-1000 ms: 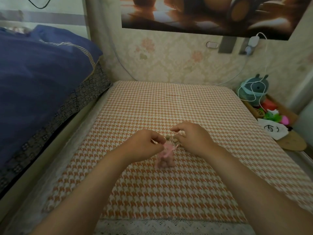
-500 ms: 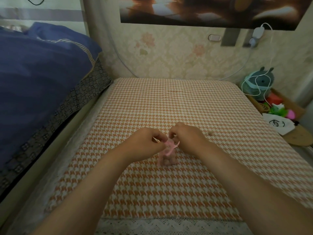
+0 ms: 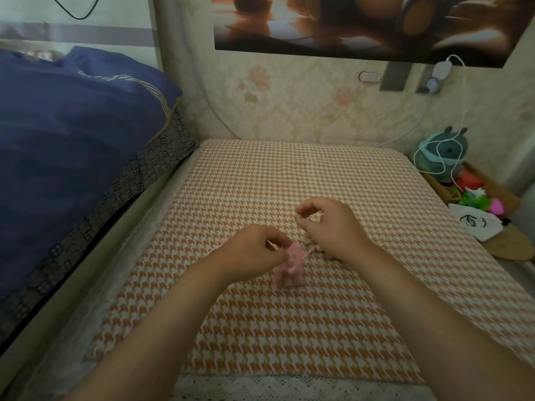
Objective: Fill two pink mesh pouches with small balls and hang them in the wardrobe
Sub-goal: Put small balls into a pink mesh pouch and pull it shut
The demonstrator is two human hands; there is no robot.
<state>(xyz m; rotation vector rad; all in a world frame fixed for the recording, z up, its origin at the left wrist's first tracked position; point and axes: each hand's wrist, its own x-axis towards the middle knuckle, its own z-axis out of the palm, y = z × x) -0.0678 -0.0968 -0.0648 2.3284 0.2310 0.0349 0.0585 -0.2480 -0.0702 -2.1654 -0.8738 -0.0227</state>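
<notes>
Lifting off the pink mesh pouch [image 3: 289,270], my right hand [image 3: 333,228] is fetching another ball [image 3: 298,217].
I'm pinching the pouch's mouth with my left hand [image 3: 254,253], keeping it upright and open; small balls [image 3: 314,248] are lying just right of the pouch, where my right thumb and forefinger are closing on one, with bare checked cloth [image 3: 289,328] around the pouch.

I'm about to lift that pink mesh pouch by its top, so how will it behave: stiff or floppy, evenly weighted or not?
Likely floppy: the pink mesh pouch crumples where the left hand pinches its top. Probably bottom-heavy: small balls bulge at its base, so it should sag and swing when raised.
</notes>
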